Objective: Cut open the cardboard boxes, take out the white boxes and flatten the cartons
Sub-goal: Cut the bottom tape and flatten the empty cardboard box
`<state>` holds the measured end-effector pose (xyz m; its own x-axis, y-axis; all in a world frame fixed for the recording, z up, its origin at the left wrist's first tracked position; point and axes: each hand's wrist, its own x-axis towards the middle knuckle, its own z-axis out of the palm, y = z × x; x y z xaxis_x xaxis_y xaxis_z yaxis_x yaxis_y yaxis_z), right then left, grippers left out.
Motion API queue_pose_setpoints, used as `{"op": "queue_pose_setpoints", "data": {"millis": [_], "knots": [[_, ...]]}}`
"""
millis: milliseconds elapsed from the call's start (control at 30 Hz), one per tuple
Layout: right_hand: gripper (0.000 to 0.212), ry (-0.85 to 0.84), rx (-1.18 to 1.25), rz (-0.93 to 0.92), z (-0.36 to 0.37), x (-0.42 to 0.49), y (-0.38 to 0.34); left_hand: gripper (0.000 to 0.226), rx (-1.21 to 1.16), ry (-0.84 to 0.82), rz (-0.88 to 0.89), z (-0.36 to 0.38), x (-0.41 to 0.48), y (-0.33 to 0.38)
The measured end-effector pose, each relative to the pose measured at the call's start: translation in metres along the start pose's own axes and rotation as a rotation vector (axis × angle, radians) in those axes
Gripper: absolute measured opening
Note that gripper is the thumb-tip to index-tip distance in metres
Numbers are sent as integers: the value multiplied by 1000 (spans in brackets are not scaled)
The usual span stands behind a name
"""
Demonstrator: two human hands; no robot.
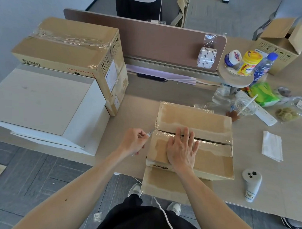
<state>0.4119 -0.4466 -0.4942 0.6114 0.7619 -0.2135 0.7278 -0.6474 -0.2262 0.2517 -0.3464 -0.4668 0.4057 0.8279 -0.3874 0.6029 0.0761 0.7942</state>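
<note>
- Your black trousers (143, 220) and pale shoes (135, 189) sit nearest, w/ a white cable (162, 212) trailing across them. Both bare forearms reach fwd over the desk edge.
- Surface: pale beige wood-grain desk (133, 110), backed by a brown divider panel (158, 37). Grey carpet-tile floor (42, 170) below. Another person (137, 4) stands beyond the divider, torso only.
- The taped brown cardboard carton (210, 155) lies at the near desk edge, right in front of you. Its long axis runs L–R across the view. The centre seam (212, 139), under clear tape, follows that axis and dips slightly to the right. One loose flap (170, 183) hangs off the desk edge toward you.
- Your right hand (182, 149) lies flat on the carton top, fingers straight and a little spread, tips reaching the seam.
- Your left hand (135, 141) is just off the carton's left end, fingers curled, pinching a small pale cutter (150, 132). The cutter's tip is at the seam's left end; can't tell if it's in the tape.
- Left side: a stack of flat white boxes (44, 100), w/ a bigger taped brown carton (68, 48) printed PICO just behind.
- Right side: plastic bottles (263, 67), a clear lidded cup (244, 107) w/ straw and a white power strip (265, 115). A white handheld controller (251, 183) lies near the edge, and an open brown carton (283, 42) stands at the far corner.
</note>
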Motion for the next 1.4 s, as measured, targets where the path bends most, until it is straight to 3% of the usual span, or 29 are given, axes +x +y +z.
{"op": "queue_pose_setpoints", "data": {"millis": [567,833,1133,1300,1400], "knots": [[54,-5,-6,-3,1,2,0,29,-172,-8,10,11,-19,-11],[54,-5,5,0,-1,2,0,27,-179,-96,20,5,-30,-29],[54,8,8,6,-2,2,0,20,-346,-128,16,-2,-27,-54],[53,34,-10,-3,-3,2,0,14,-453,-55,-104,-26,-17,-78],[53,46,-15,11,-3,4,-1,16,-302,-11,-159,-27,2,-90]]}}
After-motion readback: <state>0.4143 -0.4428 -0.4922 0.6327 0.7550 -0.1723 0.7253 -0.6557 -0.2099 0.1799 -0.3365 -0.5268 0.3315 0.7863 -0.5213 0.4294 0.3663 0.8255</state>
